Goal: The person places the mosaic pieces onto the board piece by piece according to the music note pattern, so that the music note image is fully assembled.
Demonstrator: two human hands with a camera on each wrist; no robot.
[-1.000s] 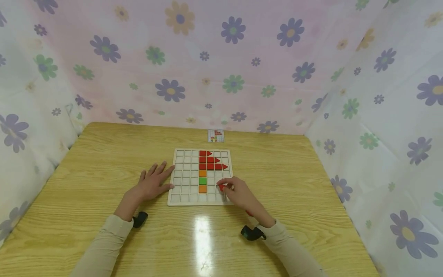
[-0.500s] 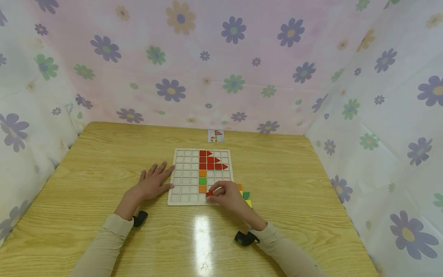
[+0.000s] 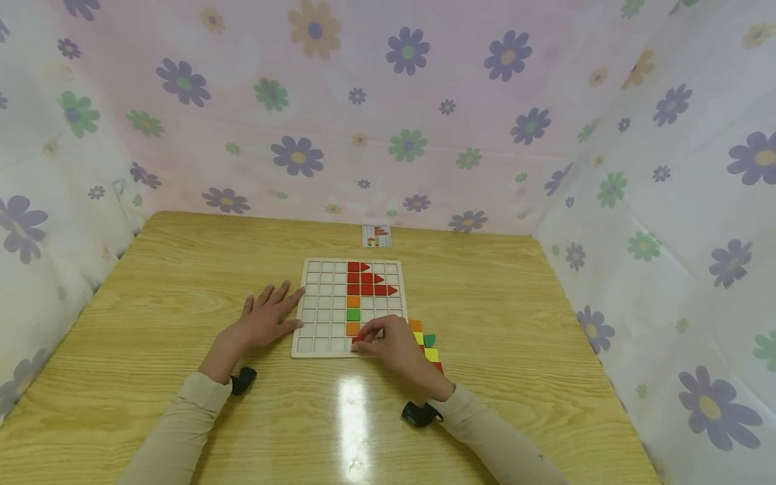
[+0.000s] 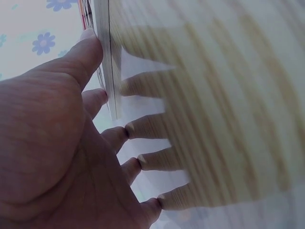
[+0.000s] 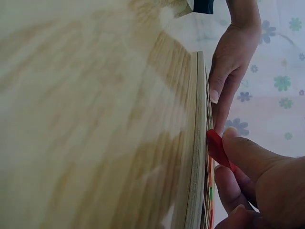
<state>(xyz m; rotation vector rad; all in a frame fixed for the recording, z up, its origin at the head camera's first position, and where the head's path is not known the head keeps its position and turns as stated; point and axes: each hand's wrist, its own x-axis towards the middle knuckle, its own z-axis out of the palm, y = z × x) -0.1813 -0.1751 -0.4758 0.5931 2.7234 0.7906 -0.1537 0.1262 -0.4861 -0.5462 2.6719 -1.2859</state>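
Note:
A wooden grid board (image 3: 315, 303) lies on the table. My right hand (image 3: 394, 347) pinches a red tile (image 5: 218, 147) between thumb and fingers, low over the board's nearest row, just below the lower orange tile (image 3: 353, 329). That tile is tilted against the board's face in the right wrist view. Above it in the same column sit a green tile (image 3: 353, 314) and another orange tile (image 3: 353, 302), topped by rows of red pieces (image 3: 366, 289) with pointed right ends. My left hand (image 3: 263, 323) rests with spread fingers on the table, thumb and index finger at the board's left edge.
Loose orange (image 3: 415, 325), yellow (image 3: 431, 355) and green (image 3: 430, 340) pieces lie right of the board, partly behind my right hand. A small pattern card (image 3: 377, 236) lies beyond the board. Flowered cloth walls (image 3: 364, 121) surround the table's far and side edges.
My right hand has carried the red tile left and toward the near row of the board, uncovering loose pieces at the right. The left hand stays in place.

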